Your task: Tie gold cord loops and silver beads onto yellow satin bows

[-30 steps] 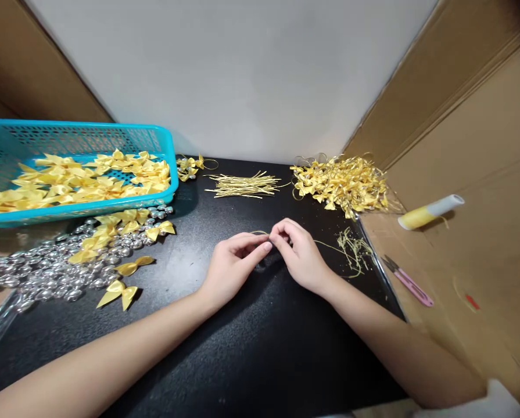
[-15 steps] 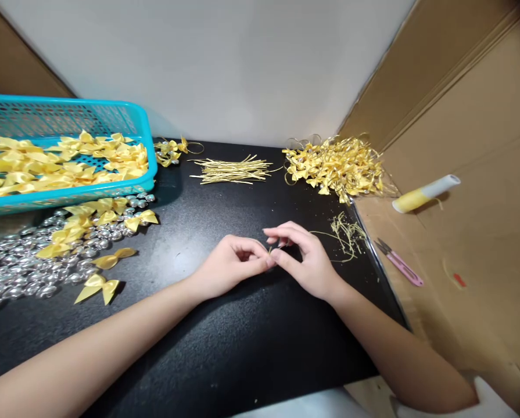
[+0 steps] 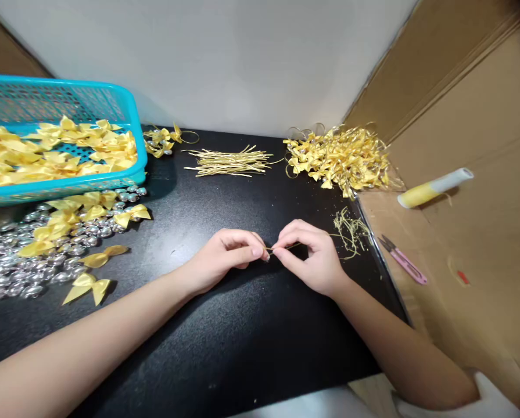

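Note:
Over the middle of the black table my left hand (image 3: 231, 253) and my right hand (image 3: 311, 253) face each other, fingertips a little apart. Both pinch a thin gold cord (image 3: 269, 249), which spans the small gap between them and trails out behind my right fingers. A tiny shiny bit shows below my left fingertips, too small to name. Beyond the hands lies a bundle of cut gold cords (image 3: 229, 161). Right of my right hand is a tangle of cord scraps (image 3: 350, 231).
A blue basket (image 3: 140, 136) of yellow ribbon bows stands at the left. Before it lie silver beads (image 3: 33, 273) and loose bows (image 3: 89, 286). A heap of finished-looking bow loops (image 3: 338, 157) sits at the back right. Pink thread snips (image 3: 405, 261) and a yellow-white tube (image 3: 434, 188) lie on cardboard.
My fingertips have drawn slightly apart, and the gold cord now shows stretched between them. My right hand's raised fingers have come down into a pinch. The view has shifted a little.

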The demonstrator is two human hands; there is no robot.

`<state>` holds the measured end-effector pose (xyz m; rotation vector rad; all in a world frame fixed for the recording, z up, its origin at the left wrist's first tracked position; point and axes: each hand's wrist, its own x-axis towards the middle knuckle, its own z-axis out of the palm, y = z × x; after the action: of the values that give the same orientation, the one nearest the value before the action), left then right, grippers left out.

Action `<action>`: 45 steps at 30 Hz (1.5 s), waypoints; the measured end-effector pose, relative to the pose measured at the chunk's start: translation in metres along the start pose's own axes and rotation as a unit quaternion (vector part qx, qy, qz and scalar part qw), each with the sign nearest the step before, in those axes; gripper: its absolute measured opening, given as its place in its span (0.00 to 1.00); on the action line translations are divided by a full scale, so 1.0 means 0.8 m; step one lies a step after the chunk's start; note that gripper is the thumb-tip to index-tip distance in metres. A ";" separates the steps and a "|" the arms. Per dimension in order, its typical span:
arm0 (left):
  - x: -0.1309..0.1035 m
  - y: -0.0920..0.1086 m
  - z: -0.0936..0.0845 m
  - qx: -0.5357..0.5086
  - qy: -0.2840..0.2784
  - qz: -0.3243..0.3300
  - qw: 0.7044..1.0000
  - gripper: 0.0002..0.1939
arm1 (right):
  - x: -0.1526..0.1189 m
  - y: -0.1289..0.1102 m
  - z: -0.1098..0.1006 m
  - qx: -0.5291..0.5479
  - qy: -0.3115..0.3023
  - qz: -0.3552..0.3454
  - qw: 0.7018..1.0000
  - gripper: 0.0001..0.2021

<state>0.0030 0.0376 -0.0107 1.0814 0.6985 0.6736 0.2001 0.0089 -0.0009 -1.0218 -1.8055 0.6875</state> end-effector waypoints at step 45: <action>-0.002 0.013 0.008 0.093 0.013 -0.067 0.993 0.06 | 0.004 0.006 -0.016 -0.155 -0.081 -0.045 0.984 0.05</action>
<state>0.0057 0.0364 0.0011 1.1855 0.8612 0.5154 0.2124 0.0147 0.0018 -1.1027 -2.1350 0.4522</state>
